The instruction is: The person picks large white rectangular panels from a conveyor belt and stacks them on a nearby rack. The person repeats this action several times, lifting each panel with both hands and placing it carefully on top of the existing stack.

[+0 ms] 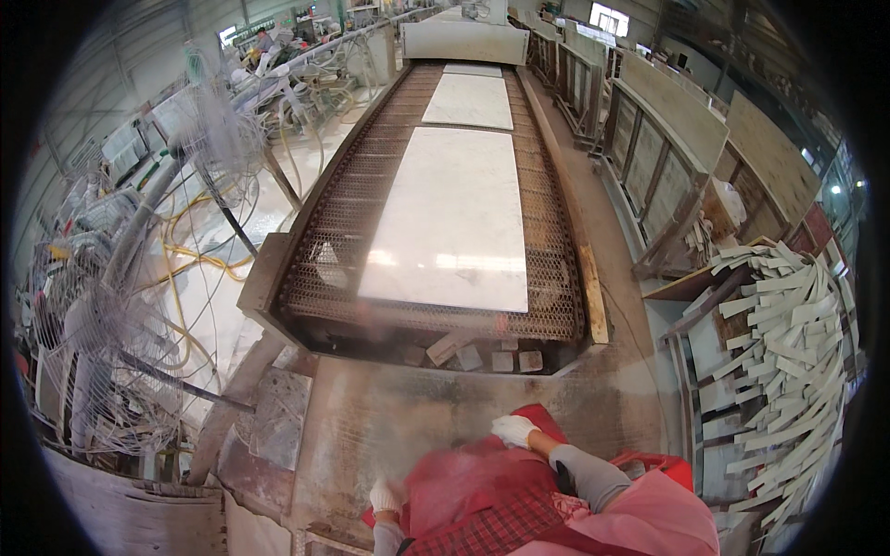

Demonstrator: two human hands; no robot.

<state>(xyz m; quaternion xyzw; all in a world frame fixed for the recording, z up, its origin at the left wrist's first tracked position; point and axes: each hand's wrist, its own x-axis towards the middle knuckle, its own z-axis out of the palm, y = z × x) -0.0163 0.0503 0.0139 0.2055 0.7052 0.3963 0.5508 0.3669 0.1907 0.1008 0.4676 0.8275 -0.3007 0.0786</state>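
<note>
Low in the head view, a red apron [464, 482] spreads out in front of me. White-gloved and curled, my right hand [513, 431] grips the apron near its far right edge. At the apron's left side, my left hand [387, 498], also in a white glove, is closed on the edge; its fingertips are partly hidden. Beyond both hands lies a wide conveyor [547, 241] with a brown mesh belt. A large, glossy white slab [454, 222] rests flat on it, apart from my hands. Farther along the belt lies a smaller white slab [469, 100].
Several stone offcuts [503, 361] sit at the conveyor's near end. At right, a rack holds a heap of thin pale strips [788, 343], with tall panels [667, 111] behind it. Fans [102, 343] and yellow hoses [176, 278] stand at left. A white housing [464, 42] spans the belt's far end.
</note>
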